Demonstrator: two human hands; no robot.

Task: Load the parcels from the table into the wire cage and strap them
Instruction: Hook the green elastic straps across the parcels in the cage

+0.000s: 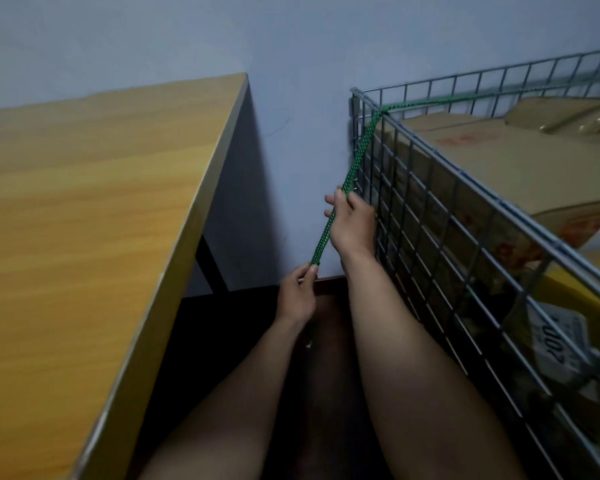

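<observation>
A green braided strap [360, 150] runs across the top of the wire cage [440, 216], bends over its far left corner and comes down the cage's outer side. My right hand [350, 221] grips the strap partway down, close to the cage wall. My left hand [297, 294] pinches the strap's lower end, stretched taut between both hands. Brown cardboard parcels [492, 157] fill the cage up to its rim. The wooden table [84, 202] on the left shows a bare top.
A pale wall stands behind the table and cage. The gap between them is narrow, with dark floor [250, 341] and a black table leg [212, 268]. A white printed box [558, 344] and a yellow parcel [582, 292] sit lower in the cage.
</observation>
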